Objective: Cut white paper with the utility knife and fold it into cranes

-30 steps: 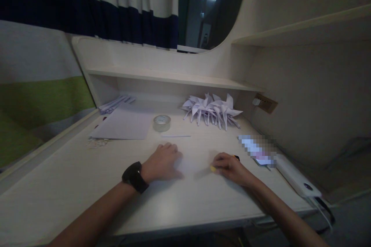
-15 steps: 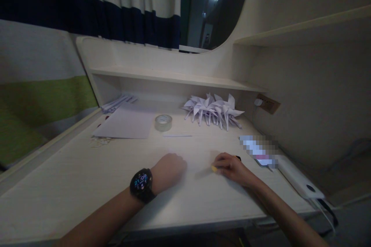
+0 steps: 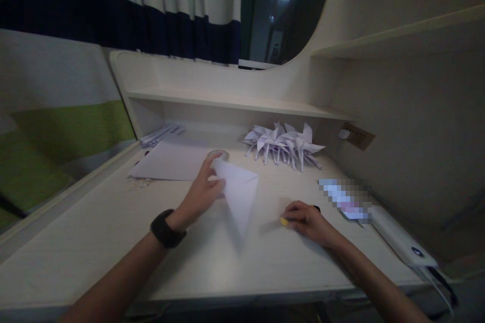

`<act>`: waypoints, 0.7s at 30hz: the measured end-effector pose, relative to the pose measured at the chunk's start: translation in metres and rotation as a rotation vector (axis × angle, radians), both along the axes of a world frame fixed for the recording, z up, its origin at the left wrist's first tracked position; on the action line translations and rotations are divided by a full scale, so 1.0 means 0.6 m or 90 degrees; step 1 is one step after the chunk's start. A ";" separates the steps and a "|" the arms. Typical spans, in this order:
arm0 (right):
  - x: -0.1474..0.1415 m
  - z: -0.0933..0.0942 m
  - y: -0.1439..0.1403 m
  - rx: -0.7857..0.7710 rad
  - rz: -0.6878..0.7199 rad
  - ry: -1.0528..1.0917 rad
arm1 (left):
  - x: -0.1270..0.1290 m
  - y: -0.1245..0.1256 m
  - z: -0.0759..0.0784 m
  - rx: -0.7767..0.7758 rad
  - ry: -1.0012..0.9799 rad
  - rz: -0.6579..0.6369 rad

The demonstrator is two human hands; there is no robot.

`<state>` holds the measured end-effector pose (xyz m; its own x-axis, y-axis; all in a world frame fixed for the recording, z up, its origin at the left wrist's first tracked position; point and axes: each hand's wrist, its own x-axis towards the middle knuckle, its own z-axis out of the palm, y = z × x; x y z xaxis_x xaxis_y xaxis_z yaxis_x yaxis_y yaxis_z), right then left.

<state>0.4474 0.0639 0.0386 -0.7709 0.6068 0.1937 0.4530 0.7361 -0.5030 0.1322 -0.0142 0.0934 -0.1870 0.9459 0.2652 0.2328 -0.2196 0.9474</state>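
Observation:
My left hand (image 3: 204,186), with a black watch on its wrist, pinches one edge of a creased white sheet of paper (image 3: 242,194). The sheet is lifted and tilted above the desk, its lower corner pointing toward me. To its right, my right hand (image 3: 306,219) rests on the desk with its fingers curled round a small tool with a yellow end (image 3: 284,221) and a black end (image 3: 316,208). The palm hides most of that tool, so its kind is unclear. Behind the left fingers, a roll of clear tape (image 3: 223,154) is partly covered.
Several white paper pinwheels (image 3: 282,144) lie bunched at the back. A stack of white paper (image 3: 170,159) and rolled paper sticks (image 3: 161,136) are at back left. A phone (image 3: 341,199) and a white power strip (image 3: 397,237) line the right side, below a wall socket (image 3: 358,136).
My left hand has moved from the desk up and leftward, and the creased paper now shows raised in it. My right hand keeps its grip and place. The view has shifted slightly.

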 end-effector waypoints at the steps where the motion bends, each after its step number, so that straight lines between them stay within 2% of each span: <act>1: 0.000 0.000 0.001 0.002 -0.001 0.000 | -0.002 -0.002 -0.004 -0.021 -0.041 0.022; 3: -0.001 -0.001 0.003 0.007 -0.004 0.000 | -0.006 -0.002 -0.023 -0.058 -0.092 0.074; 6: -0.001 -0.003 0.006 0.018 -0.006 0.005 | -0.015 0.003 -0.066 -0.097 -0.125 0.094; 8: -0.001 -0.005 0.008 0.020 -0.007 0.008 | -0.023 0.006 -0.091 -0.105 -0.126 0.114; 10: -0.001 -0.006 0.008 0.015 -0.009 0.009 | -0.033 0.000 -0.104 -0.099 -0.078 0.123; 13: -0.002 -0.006 0.006 0.008 -0.014 0.011 | -0.052 -0.027 -0.098 -0.150 0.126 0.104; 16: -0.002 -0.004 0.004 0.004 -0.018 0.009 | -0.070 -0.065 -0.070 -0.199 0.476 0.109; 17: -0.002 -0.003 0.004 0.002 -0.017 0.010 | -0.072 -0.074 -0.060 -0.185 0.601 0.146; 19: -0.004 0.000 0.005 -0.004 -0.016 0.012 | -0.068 -0.081 -0.045 -0.133 0.742 0.176; 21: -0.006 0.003 0.006 -0.010 -0.019 0.013 | -0.054 -0.069 -0.039 -0.031 0.783 0.116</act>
<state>0.4435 0.0676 0.0404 -0.7480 0.6328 0.2002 0.4643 0.7144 -0.5235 0.1000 -0.0558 0.0700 0.0316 0.9460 0.3226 0.9944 -0.0624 0.0854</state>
